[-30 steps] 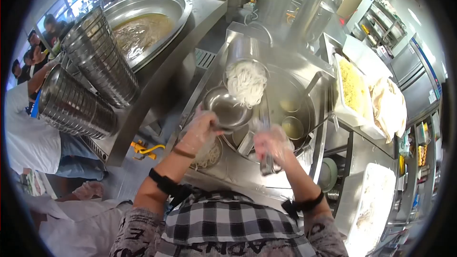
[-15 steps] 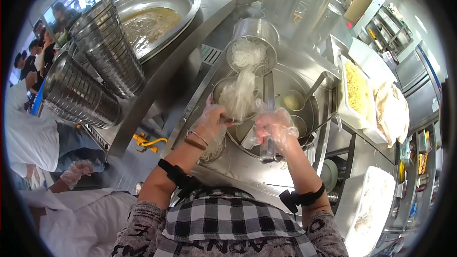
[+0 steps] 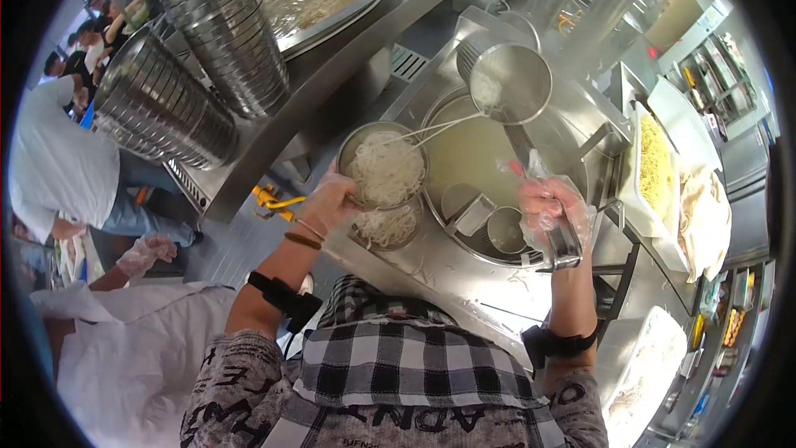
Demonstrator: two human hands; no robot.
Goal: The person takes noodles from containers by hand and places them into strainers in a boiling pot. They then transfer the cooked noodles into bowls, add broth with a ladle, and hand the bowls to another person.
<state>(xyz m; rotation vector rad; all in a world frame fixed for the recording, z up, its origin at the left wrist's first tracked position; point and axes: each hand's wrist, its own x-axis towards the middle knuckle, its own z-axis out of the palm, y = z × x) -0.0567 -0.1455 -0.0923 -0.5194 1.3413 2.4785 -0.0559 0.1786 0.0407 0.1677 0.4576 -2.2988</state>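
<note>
Two hands, mine, held apart. Left hand (image 3: 327, 202): gripping the left side of one metal bowl (image 3: 383, 127), mouth up, filled with white noodles (image 3: 385, 172). Right hand (image 3: 550, 209): gloved, closed around the handle (image 3: 522, 145) of one cylindrical metal strainer (image 3: 532, 75). Strainer's place: over the far part of one large pot (image 3: 570, 148), right of and beyond my bowl. Strainer's long axis: far left to near right, mouth facing near; its handle runs nearward into my fist. Several noodle strands stretch from strainer to bowl. One second bowl (image 3: 419, 220), also holding noodles, sits just nearward.
</note>
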